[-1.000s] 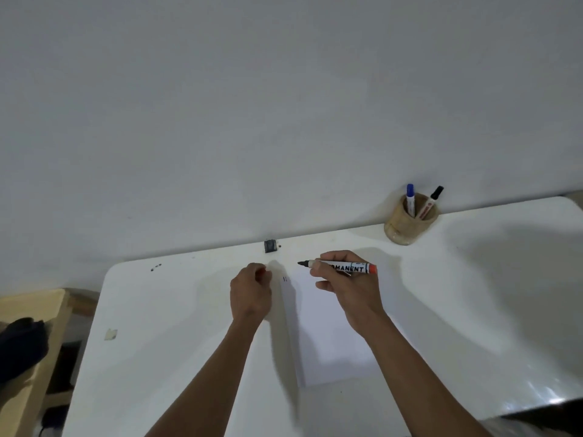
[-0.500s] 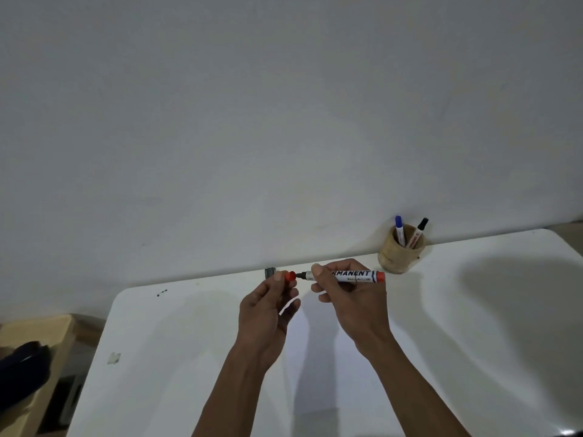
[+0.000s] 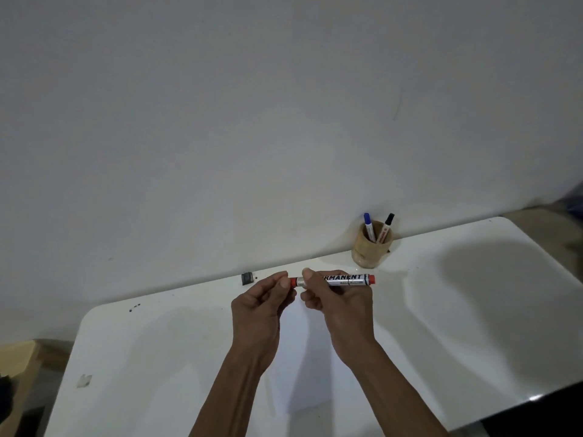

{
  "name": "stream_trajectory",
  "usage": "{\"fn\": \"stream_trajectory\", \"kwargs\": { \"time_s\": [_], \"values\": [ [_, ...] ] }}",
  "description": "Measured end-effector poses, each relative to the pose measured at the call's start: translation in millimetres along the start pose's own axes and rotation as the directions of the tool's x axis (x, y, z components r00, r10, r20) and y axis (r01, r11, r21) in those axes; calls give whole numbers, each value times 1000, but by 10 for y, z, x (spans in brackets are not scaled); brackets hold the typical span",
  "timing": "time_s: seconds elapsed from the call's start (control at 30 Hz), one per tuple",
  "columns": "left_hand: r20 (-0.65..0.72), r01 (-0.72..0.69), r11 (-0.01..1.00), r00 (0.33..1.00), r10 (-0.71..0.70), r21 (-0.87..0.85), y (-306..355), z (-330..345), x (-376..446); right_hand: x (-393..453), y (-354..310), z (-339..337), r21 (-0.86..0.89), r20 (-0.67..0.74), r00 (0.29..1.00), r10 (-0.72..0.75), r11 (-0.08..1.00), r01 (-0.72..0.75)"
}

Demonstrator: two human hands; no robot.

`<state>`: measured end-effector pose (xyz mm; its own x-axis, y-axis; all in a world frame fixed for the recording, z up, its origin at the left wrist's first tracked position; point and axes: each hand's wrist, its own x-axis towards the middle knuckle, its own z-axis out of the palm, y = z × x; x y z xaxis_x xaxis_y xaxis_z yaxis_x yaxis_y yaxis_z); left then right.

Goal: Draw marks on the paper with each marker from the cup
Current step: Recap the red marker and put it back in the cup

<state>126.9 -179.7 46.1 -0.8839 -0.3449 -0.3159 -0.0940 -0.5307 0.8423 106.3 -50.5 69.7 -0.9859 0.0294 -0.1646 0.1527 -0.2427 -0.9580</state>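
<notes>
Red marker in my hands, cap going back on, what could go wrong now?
The red cap may seat crooked on the red marker between the left hand and right hand, leaving the tip to dry. Returning it could tip the cup, which holds two markers near the table edge.

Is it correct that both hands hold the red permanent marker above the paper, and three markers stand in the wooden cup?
Not quite. The head view shows two markers in the wooden cup, a blue-capped marker and a black-capped marker. Left hand and right hand do hold the red permanent marker above the paper.
</notes>
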Motion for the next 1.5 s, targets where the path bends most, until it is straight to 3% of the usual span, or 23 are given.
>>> {"fn": "stream_trajectory", "kwargs": {
  "time_s": [0.2,0.33,0.43,0.53,0.6,0.8,0.87,1.0,1.1,1.3,1.5],
  "values": [
    [64,-64,986,996,55,153,-43,69,64,1,-44,-125,203,-3,982,191,961,-186],
    [47,-65,991,997,59,117,-64,127,112,56,-138,-419,216,-80,979,186,962,-165],
    [60,-97,982,994,89,160,-21,195,217,148,-216,-693,-182,-79,997,19,983,-33],
    [130,-167,944,982,134,285,26,379,294,276,-237,-851,-543,55,993,-100,832,114],
    [201,-249,891,962,183,380,36,551,323,366,-230,-912,-639,133,982,-132,747,187],
    [321,-376,767,918,232,521,-105,1127,414,650,-204,-1009,-649,255,934,-249,672,356],
    [270,-351,766,933,238,538,-188,1261,468,777,-245,-1097,-630,200,943,-265,703,331],
    [150,-252,730,968,203,635,-423,1369,634,1151,-367,-1355,-419,52,962,-270,868,266],
    [123,-212,625,975,183,751,-647,1428,761,1491,-421,-1479,-386,-81,921,-381,864,323],
    [98,-144,504,988,117,852,-1043,1678,1042,1988,-360,-1552,-410,-182,896,-406,859,306],
    [105,-133,514,991,82,847,-1268,1790,1246,2115,-142,-1590,-415,-135,922,-362,866,279]
  ]
}}
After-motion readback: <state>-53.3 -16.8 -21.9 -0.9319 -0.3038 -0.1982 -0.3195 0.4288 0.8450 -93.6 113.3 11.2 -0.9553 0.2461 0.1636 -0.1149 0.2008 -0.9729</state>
